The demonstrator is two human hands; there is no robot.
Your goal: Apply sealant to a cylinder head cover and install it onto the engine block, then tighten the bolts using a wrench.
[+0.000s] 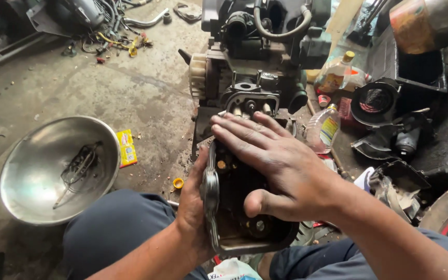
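Soft daylight, sharp centre, glare on steel bowl [58, 171], corners perhaps dim.

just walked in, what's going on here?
A person sits on a workshop floor with a dark, greasy engine cover in front of them. The left hand grips its left edge, by the gasket rim. The right hand lies flat on top of it, fingers spread. Just beyond stands a small engine. To the left, a metal bowl holds a few wire parts. Bottles and loose parts clutter the right.

Greasy metal engine cover [219, 207]; shiny, perhaps steel, bowl [32, 171]
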